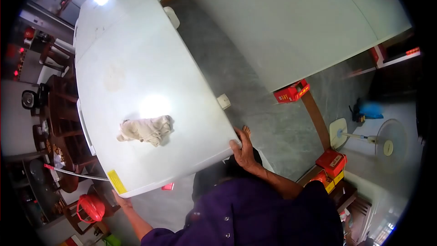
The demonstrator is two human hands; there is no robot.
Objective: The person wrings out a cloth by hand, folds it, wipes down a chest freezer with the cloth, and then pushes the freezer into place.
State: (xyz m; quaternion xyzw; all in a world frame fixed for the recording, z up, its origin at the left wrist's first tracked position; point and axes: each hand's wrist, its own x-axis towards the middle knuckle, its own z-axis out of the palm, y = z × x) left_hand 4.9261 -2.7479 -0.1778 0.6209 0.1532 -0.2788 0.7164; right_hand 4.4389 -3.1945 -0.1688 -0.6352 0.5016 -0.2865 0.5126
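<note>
A long white table (132, 82) with a smooth, shiny top stretches away from my body. At its near right corner, my right hand (245, 152) is closed on the edge, thumb on top and fingers along the side. Down at the near left corner, my left hand (122, 199) grips the edge, with its fingers partly hidden by the corner. A crumpled beige cloth (145, 130) lies on the tabletop near me, touched by neither hand. Close to the left corner sits a yellow label (117, 181).
To the right stands another large pale tabletop (300, 18), with a red box (291, 92) by its near corner. A standing fan (387, 141) is at far right. Dark wooden chairs (61, 105) and a red bag (92, 207) are on the left. Grey floor (218, 45) lies between the tables.
</note>
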